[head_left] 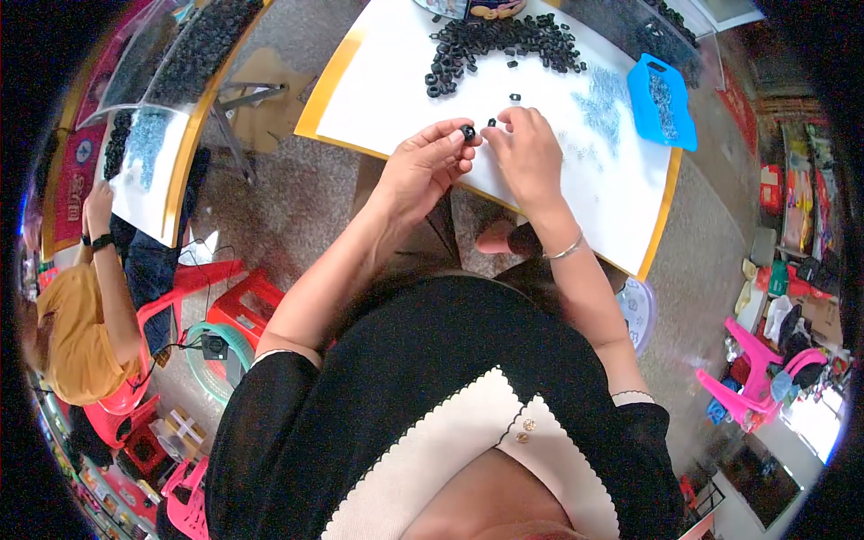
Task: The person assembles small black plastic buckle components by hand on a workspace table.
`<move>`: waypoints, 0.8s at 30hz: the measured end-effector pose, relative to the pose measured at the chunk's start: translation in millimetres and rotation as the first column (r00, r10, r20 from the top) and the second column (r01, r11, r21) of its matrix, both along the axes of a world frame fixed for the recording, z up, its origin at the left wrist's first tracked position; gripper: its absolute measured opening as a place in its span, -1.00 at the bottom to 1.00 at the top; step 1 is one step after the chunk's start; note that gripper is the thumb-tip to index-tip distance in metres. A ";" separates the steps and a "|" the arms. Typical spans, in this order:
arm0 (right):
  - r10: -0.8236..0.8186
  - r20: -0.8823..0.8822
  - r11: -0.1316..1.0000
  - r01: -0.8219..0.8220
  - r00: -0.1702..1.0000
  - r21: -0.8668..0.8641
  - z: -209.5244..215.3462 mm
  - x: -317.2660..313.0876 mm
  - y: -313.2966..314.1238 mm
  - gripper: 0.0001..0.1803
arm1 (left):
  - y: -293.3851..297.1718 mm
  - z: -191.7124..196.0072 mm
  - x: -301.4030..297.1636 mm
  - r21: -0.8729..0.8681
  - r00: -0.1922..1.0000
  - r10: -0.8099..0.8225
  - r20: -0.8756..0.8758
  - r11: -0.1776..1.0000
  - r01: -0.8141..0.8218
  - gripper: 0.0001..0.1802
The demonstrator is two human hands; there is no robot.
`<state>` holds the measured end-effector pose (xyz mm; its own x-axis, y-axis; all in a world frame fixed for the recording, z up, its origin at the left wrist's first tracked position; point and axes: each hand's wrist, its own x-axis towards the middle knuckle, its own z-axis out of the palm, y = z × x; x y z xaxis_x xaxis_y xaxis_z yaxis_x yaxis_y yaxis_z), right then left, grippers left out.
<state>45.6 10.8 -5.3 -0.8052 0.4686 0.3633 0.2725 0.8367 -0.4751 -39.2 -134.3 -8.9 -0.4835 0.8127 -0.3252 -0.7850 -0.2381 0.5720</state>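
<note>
Over the table's near edge, my left hand (430, 162) pinches a small round black plastic part (468, 132) between thumb and forefinger, its other fingers curled. Close by on the right, my right hand (529, 155) has its thumb and forefinger bent together in a pinch. A tiny dark piece (491, 123) shows at those fingertips; whether they grip it or it lies on the table behind is unclear. One loose black part (515, 96) lies beyond my right hand. Farther back spreads a heap of similar black parts (504, 43).
The white table (387, 81) has a yellow edge. Small clear pieces (601, 108) lie scattered at its right, beside a blue tray (644, 81) holding more. A co-worker in a mustard top (85, 333) sits at another table on the left. A red stool (245, 301) stands near my left elbow.
</note>
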 end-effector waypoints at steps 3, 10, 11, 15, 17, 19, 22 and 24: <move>-0.015 -0.005 1.000 0.015 1.000 -0.014 -4.6 -6.7 -0.8 -0.85 | 0.6 3.7 -1.2 0.015 1.000 0.020 0.014 1.000 -0.020 -0.73; -0.062 -0.149 0.576 -0.086 0.987 -0.813 27.8 23.9 -10.5 -0.82 | 1.7 8.4 0.0 -0.084 0.999 -0.001 -0.039 0.996 -0.002 -0.73; -0.052 -0.167 0.533 -0.114 0.985 -0.838 29.9 30.5 -12.0 -0.82 | 3.4 9.6 1.7 -0.101 0.999 -0.027 -0.034 0.995 0.023 -0.73; -0.078 -0.194 0.518 -0.127 0.978 -0.846 39.0 42.4 -23.0 -0.84 | 5.3 11.2 9.2 -0.121 0.996 -0.085 -0.034 0.989 0.080 -0.74; -0.032 -0.249 0.620 -0.176 0.968 -0.765 38.4 44.4 -25.5 -0.84 | 4.5 9.8 11.4 -0.137 0.992 -0.107 -0.062 0.986 0.098 -0.73; -0.010 -0.257 0.680 -0.181 0.966 -0.710 33.0 46.2 -23.5 -0.84 | 5.0 12.4 13.8 -0.150 0.988 -0.129 -0.089 0.982 0.115 -0.71; 0.007 -0.261 0.748 -0.178 0.965 -0.639 35.8 49.0 -26.2 -0.86 | 5.4 16.4 17.1 -0.183 0.983 -0.133 -0.123 0.977 0.109 -0.72; -0.002 -0.262 0.759 -0.170 0.965 -0.629 37.8 50.6 -27.9 -0.88 | 4.4 15.3 17.7 -0.156 0.985 -0.127 -0.118 0.982 0.108 -0.76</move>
